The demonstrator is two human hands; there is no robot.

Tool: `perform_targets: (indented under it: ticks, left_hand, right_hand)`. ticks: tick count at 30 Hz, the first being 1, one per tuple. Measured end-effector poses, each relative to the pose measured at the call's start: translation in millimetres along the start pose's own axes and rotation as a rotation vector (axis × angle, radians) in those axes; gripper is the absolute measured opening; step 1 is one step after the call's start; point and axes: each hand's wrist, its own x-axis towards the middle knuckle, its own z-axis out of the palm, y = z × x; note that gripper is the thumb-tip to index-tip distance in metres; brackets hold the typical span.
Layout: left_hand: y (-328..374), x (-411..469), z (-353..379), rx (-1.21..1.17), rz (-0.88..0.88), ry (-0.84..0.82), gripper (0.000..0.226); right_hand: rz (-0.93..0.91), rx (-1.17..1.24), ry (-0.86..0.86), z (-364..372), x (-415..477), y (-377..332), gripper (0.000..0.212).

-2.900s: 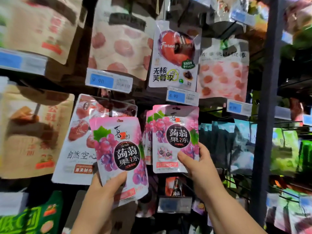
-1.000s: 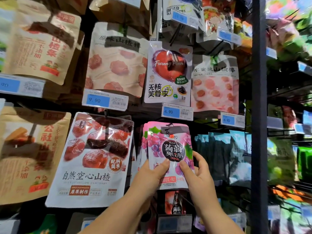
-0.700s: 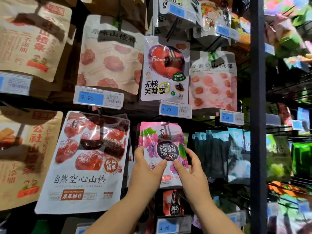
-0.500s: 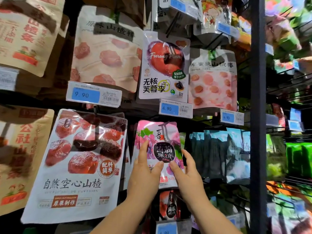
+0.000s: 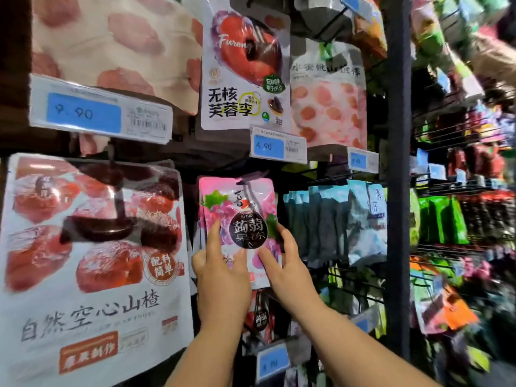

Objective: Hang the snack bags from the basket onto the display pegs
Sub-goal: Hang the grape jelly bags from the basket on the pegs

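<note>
A pink grape jelly snack bag (image 5: 237,202) hangs at the front of a stack of the same bags on a display peg (image 5: 254,177) in the middle row. My left hand (image 5: 220,275) holds its lower left part, index finger pointing up along the front and thumb on the face. My right hand (image 5: 282,263) pinches the lower right edge, thumb in front and fingers round the side. The basket is out of view.
A large white hawthorn bag (image 5: 92,261) hangs close on the left. Blue bags (image 5: 329,219) hang on the right, and a white plum bag (image 5: 243,68) with a 4.90 price tag (image 5: 277,148) above. A dark upright post (image 5: 398,163) stands further right.
The pink bag went from my left hand onto the peg in front of the others. Both hands now hold it there, and the view has moved in closer.
</note>
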Motion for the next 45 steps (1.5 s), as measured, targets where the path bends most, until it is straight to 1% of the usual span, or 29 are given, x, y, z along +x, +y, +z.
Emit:
perform_targets:
  ticks: [2, 4, 8, 11, 14, 16, 18, 21, 22, 24, 27, 31, 33, 36, 39, 41, 43, 45]
  left_hand:
    - [-0.7, -9.9, 0.7, 0.002, -0.006, -0.001, 0.065]
    - [-2.6, -21.4, 2.2, 0.034, 0.005, 0.032, 0.066]
    - [-8.5, -46.5, 6.6, 0.088, 0.048, 0.148, 0.055]
    - [-13.1, -66.9, 16.1, 0.076, 0.108, 0.193, 0.048]
    - [-13.9, -92.0, 32.1, 0.069, 0.209, 0.212, 0.048]
    - [-15.5, -110.4, 44.0, 0.062, 0.265, 0.208, 0.048]
    - [-15.7, -129.7, 55.7, 0.033, 0.277, 0.169, 0.045]
    - [-13.5, -161.4, 75.5, -0.010, 0.225, -0.008, 0.036]
    - [-12.7, -172.1, 82.9, -0.004, 0.239, -0.096, 0.032]
    - [-11.4, -194.7, 102.3, -0.001, 0.266, -0.326, 0.025]
    - [-11.8, -229.3, 138.4, 0.005, 0.301, -0.602, 0.020]
    - [-19.1, -279.0, 195.3, 0.103, 0.318, -0.964, 0.035]
    - [-21.6, -306.7, 225.8, 0.170, 0.329, -1.105, 0.043]
    - [-24.3, -338.0, 256.4, 0.293, 0.380, -1.243, 0.047]
    - [-26.1, -357.0, 269.5, 0.396, 0.409, -1.351, 0.057]
    - [-23.8, -363.5, 274.2, 0.436, 0.395, -1.368, 0.051]
    - [-22.3, -366.7, 277.4, 0.472, 0.380, -1.379, 0.051]
    - [-23.1, -369.7, 279.4, 0.484, 0.378, -1.387, 0.051]
  right_hand:
    - [-0.007, -0.011, 0.002, -2.5, -6.3, 1.8, 0.067]
    - [-0.016, -0.039, -0.007, -7.0, -14.2, 2.8, 0.071]
    - [0.001, -0.147, -0.014, -23.8, -37.8, 5.9, 0.072]
    - [0.031, -0.196, 0.030, -46.1, -59.1, 9.9, 0.064]
    - [0.070, -0.298, 0.074, -75.0, -81.5, 14.7, 0.052]
    - [0.110, -0.375, 0.110, -96.8, -98.7, 22.7, 0.042]
    - [0.173, -0.442, 0.133, -119.6, -117.6, 32.0, 0.035]
    - [0.269, -0.521, 0.126, -155.5, -143.3, 42.1, 0.026]
    - [0.296, -0.535, 0.122, -167.7, -151.8, 45.0, 0.021]
    - [0.335, -0.589, 0.125, -195.5, -170.8, 53.5, 0.012]
    - [0.416, -0.667, 0.158, -241.9, -200.1, 70.1, 0.016]
    - [0.542, -0.789, 0.180, -312.3, -239.8, 93.1, 0.019]
    - [0.593, -0.812, 0.202, -352.9, -264.0, 105.2, 0.015]
    - [0.650, -0.932, 0.187, -407.3, -301.0, 119.9, 0.012]
    - [0.714, -1.054, 0.131, -446.6, -330.6, 125.5, 0.021]
    - [0.723, -1.084, 0.107, -466.8, -344.3, 131.1, 0.025]
    - [0.725, -1.088, 0.090, -481.0, -353.3, 140.3, 0.026]
    - [0.728, -1.061, 0.058, -488.2, -358.1, 151.4, 0.018]
